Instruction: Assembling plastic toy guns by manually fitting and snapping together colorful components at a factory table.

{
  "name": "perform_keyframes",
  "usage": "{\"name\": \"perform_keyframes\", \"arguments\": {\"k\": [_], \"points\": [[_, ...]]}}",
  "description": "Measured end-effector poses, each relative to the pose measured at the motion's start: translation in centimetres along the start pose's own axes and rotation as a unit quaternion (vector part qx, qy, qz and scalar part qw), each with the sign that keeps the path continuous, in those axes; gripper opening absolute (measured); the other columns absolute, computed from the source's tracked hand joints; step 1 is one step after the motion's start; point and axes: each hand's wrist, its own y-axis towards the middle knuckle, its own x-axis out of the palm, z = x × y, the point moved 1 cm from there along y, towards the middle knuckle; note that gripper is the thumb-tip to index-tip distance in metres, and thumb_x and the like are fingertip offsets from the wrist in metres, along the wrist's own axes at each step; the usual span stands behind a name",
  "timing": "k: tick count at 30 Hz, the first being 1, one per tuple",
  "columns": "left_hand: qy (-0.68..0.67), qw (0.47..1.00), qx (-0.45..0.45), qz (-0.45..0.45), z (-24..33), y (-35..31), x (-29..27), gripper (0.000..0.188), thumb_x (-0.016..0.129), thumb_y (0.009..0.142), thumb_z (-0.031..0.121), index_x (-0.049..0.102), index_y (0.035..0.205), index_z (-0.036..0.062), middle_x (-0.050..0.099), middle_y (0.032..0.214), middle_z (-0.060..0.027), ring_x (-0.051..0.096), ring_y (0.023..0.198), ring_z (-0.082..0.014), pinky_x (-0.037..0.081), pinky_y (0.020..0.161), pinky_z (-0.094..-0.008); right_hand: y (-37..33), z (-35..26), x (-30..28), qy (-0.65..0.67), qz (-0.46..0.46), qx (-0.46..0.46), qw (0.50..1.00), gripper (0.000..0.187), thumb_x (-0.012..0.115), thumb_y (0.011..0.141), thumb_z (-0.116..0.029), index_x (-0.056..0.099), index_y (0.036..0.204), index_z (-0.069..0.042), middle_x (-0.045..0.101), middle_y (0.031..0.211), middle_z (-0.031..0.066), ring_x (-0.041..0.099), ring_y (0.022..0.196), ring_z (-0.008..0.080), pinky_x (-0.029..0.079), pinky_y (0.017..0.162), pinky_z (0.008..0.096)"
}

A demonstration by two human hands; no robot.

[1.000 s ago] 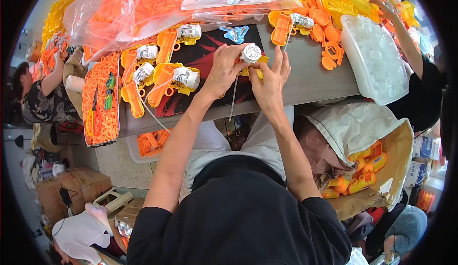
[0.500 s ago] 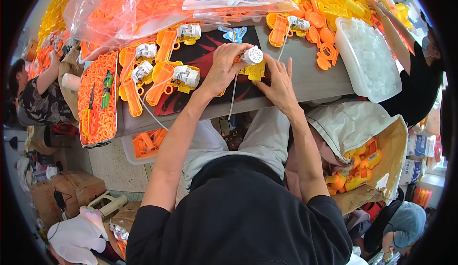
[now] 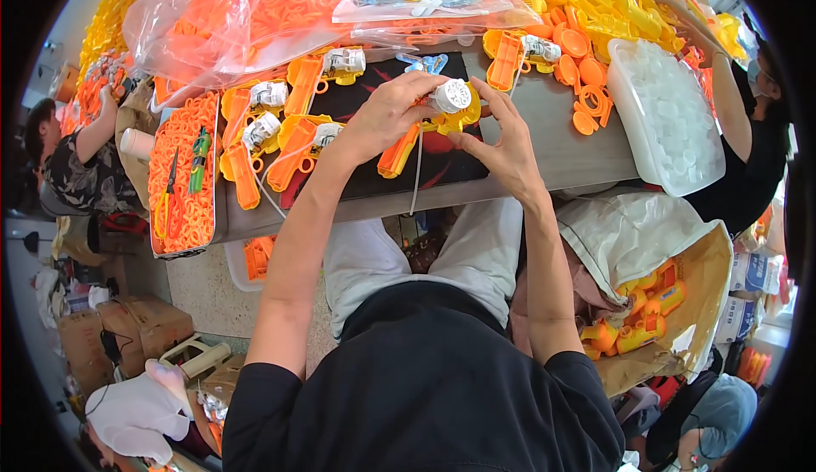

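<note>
Above the dark red-patterned mat [image 3: 450, 174], a partly assembled toy gun [image 3: 394, 156] is between my hands. It has an orange handle, a yellow shell [image 3: 463, 120] and a white cylinder [image 3: 453, 95] with a patterned round end. A thin pale cord [image 3: 417, 174] hangs from it. My left hand [image 3: 393, 115] is closed around the white cylinder from the left, its fingertips partly hidden. Thumb and fingers of my right hand [image 3: 507, 145] pinch the yellow shell's right side. Just beyond lies a blue clear plastic piece [image 3: 429, 64].
Several similar toy guns [image 3: 302, 89] lie left on the table, another [image 3: 507, 59] beyond my right hand. An orange-parts tray [image 3: 212, 174] holds scissors [image 3: 168, 196] and green-handled snips [image 3: 200, 159]. A white tub [image 3: 633, 123] and an open sack [image 3: 710, 289] are right. Co-workers sit around.
The toy gun has turned in my hands: its orange handle now shows below my left hand. The yellow shell is tilted up towards my right fingers. The whole view has shifted slightly.
</note>
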Motion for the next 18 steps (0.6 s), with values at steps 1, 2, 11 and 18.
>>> {"name": "perform_keyframes", "arguments": {"k": [1, 2, 11, 18], "points": [[0.031, 0.999, 0.012, -0.007, 0.3, 0.2, 0.1, 0.045, 0.067, 0.089, -0.001, 0.059, 0.133, 0.0001, 0.064, 0.121, -0.0147, 0.065, 0.111, -0.0307, 0.052, 0.098, -0.0382, 0.0, 0.1, -0.1, 0.0, 0.001, 0.001, 1.0, 0.08, 0.086, 0.075, -0.012, 0.052, 0.147, -0.002, 0.061, 0.129, 0.0113, 0.061, 0.104, 0.0198, 0.048, 0.097, 0.0338], [0.062, 0.998, 0.023, -0.014, 0.5, 0.4, 0.2, 0.045, 0.067, 0.088, -0.002, 0.058, 0.132, 0.0007, 0.064, 0.12, -0.0162, 0.065, 0.11, -0.034, 0.053, 0.096, -0.0396, 0.1, 0.2, -0.1, 0.0, 0.004, 0.0, 1.0, 0.08, 0.086, 0.075, -0.012, 0.052, 0.147, -0.001, 0.061, 0.129, 0.0113, 0.061, 0.105, 0.0196, 0.048, 0.097, 0.0337], [0.142, 0.988, 0.051, 0.039, 0.9, 0.4, 1.3, 0.043, 0.069, 0.088, 0.005, 0.061, 0.13, -0.0006, 0.067, 0.105, -0.0184, 0.066, 0.098, -0.0361, 0.054, 0.086, -0.0442, 0.1, 1.1, 0.8, 0.035, 0.039, 0.008, 0.999, 0.082, 0.087, 0.073, -0.009, 0.051, 0.146, 0.002, 0.062, 0.128, 0.0116, 0.062, 0.105, 0.018, 0.049, 0.098, 0.0326], [0.211, 0.976, 0.053, 0.021, 1.0, 0.8, 1.1, 0.045, 0.068, 0.089, 0.004, 0.061, 0.133, 0.0011, 0.065, 0.107, -0.0183, 0.065, 0.098, -0.0373, 0.054, 0.085, -0.0439, 0.6, -0.3, 1.0, 0.018, 0.057, 0.008, 0.998, 0.082, 0.088, 0.072, -0.005, 0.052, 0.145, 0.003, 0.062, 0.128, 0.0127, 0.063, 0.105, 0.0191, 0.051, 0.096, 0.0324]]}}
